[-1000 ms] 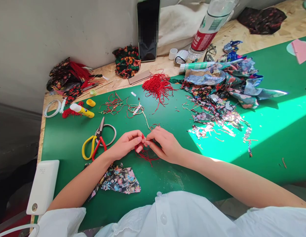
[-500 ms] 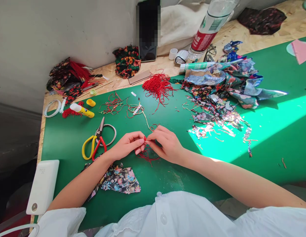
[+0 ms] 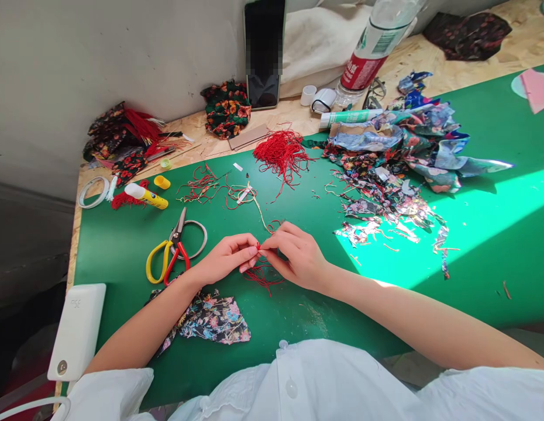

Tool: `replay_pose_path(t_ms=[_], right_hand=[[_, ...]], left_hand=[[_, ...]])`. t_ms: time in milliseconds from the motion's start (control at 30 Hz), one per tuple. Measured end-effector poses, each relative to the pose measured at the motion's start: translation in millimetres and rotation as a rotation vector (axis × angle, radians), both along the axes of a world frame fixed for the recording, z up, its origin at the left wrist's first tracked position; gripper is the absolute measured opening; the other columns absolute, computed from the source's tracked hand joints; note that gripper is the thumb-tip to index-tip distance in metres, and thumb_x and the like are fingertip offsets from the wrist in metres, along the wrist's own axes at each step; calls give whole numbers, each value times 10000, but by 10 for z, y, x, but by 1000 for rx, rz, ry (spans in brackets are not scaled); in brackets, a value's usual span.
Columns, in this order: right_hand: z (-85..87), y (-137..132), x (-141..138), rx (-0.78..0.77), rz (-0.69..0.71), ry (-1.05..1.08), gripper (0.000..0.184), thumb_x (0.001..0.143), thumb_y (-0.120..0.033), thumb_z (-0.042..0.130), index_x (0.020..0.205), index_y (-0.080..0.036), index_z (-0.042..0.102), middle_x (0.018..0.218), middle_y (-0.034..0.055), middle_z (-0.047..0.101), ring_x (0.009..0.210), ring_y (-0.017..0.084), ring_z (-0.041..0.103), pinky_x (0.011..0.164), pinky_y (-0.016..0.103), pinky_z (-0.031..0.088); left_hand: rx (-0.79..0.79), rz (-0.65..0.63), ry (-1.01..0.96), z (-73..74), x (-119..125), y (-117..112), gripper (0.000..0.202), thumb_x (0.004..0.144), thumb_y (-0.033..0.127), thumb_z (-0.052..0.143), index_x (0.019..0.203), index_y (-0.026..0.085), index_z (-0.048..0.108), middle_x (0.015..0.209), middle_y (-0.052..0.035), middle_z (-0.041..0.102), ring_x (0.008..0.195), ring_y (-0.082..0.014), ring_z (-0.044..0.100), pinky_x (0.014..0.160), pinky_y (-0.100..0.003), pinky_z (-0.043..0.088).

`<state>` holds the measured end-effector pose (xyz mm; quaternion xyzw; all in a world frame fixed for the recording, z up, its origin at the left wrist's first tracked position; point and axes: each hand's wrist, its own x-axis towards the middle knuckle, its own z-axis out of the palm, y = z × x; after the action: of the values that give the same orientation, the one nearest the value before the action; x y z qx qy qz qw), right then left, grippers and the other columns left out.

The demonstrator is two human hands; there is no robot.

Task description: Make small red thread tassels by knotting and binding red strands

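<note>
I see the left hand (image 3: 223,258) and right hand (image 3: 300,257) meeting, each grip pinched tight on the red thread bundle (image 3: 264,276), its strands trailing toward me.

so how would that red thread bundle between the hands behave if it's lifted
Probably floppy: the red thread bundle droops and splays below the pinch of the left hand and right hand. Likely very light, and loose strands may shed, as on the green mat.
</note>
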<state>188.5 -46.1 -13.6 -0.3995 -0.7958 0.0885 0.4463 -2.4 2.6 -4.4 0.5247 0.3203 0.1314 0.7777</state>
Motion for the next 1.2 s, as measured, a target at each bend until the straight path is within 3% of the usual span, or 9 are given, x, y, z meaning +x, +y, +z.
replay_pose_path(t_ms=[967,1100,1200], right_hand=[[8,-11,-14,-9,1,-19,94,866,-148,557,898,-195,483,718,15,593,665,149,431,632,278,408],[36,7,12,-20,26,-81,119,890,-226,554,992,-176,520,757,34,583,681,150,433,643,282,420],[47,34,40,36,87,-162,111,909,-193,496,979,-203,582,793,46,582,704,150,440,641,277,411]], left_hand=[[4,-16,8,6,-7,3,243,866,380,581,824,143,552,658,28,522,524,-44,409,515,-195,323],[21,-33,4,18,-6,7,252,876,382,567,804,143,543,648,27,515,525,-47,408,517,-199,316],[37,-51,3,19,-8,10,274,874,396,565,782,138,547,625,29,497,525,-53,397,516,-204,306]])
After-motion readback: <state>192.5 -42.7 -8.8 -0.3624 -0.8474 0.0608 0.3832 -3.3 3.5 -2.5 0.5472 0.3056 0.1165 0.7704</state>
